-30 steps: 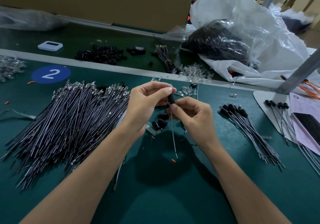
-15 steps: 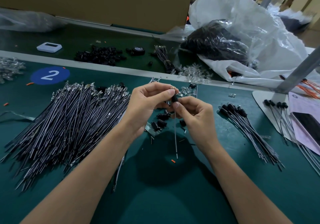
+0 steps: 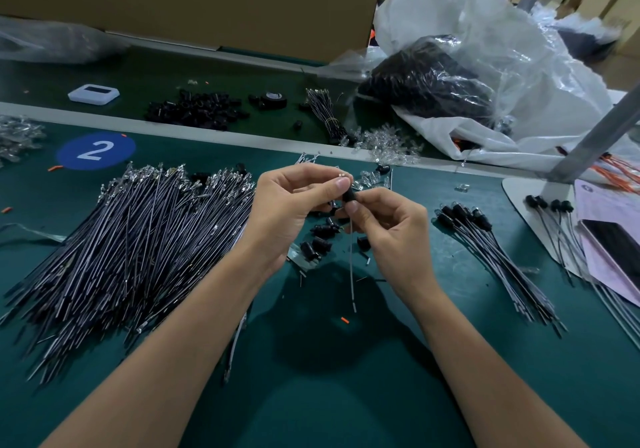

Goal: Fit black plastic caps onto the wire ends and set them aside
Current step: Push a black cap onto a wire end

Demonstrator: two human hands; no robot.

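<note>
My left hand and my right hand meet above the green mat, fingertips pinched together on one black plastic cap. A thin wire hangs straight down from the cap, its free end just above the mat. Loose black caps lie on the mat right under my hands. A big heap of bare wires spreads out to the left. To the right lies a fan of capped wires, cap ends pointing away from me.
A second small group of capped wires lies on a white base at the right, by a pink paper. Behind the rail are a heap of black caps, a white device, clear parts and plastic bags.
Both hands have stayed in place, working the cap on the wire's top end. The hanging wire has shifted only slightly.
</note>
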